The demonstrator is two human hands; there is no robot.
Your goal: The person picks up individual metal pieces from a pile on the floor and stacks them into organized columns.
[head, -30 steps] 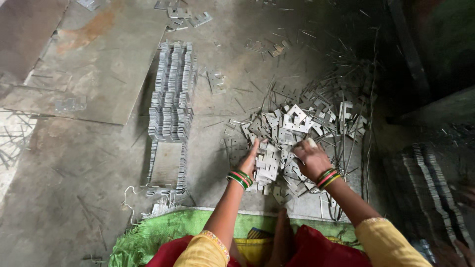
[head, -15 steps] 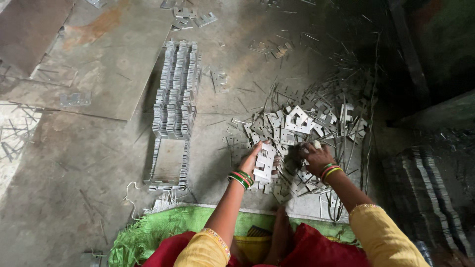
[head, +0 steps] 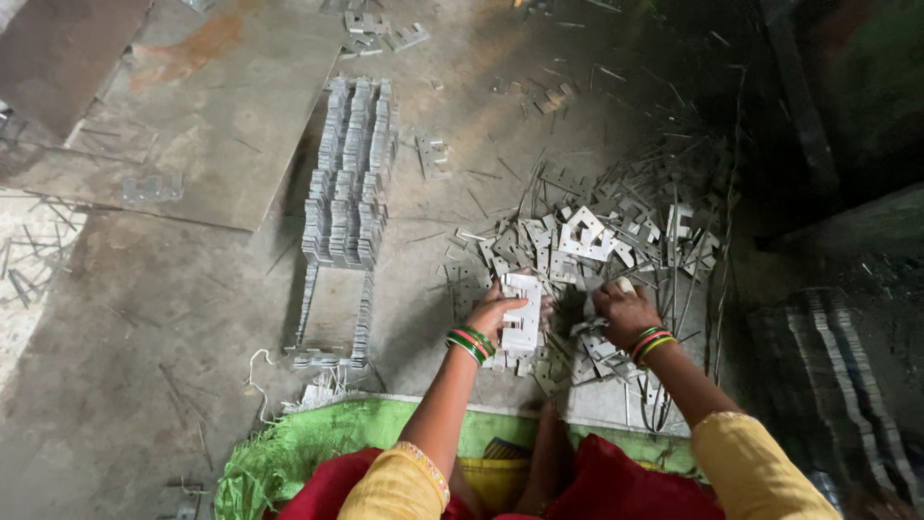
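On concrete floor, hands grip stamped metal plates amid scrap pile.

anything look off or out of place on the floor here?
Mostly sorted: neat stacked rows of metal plates. The loose pile by the left hand and right hand is jumbled, with thin strips sticking out. A few stray plates lie apart near the top.

From the left hand, the loose stamping pile lies at two o'clock, the stacked rows at eleven o'clock.
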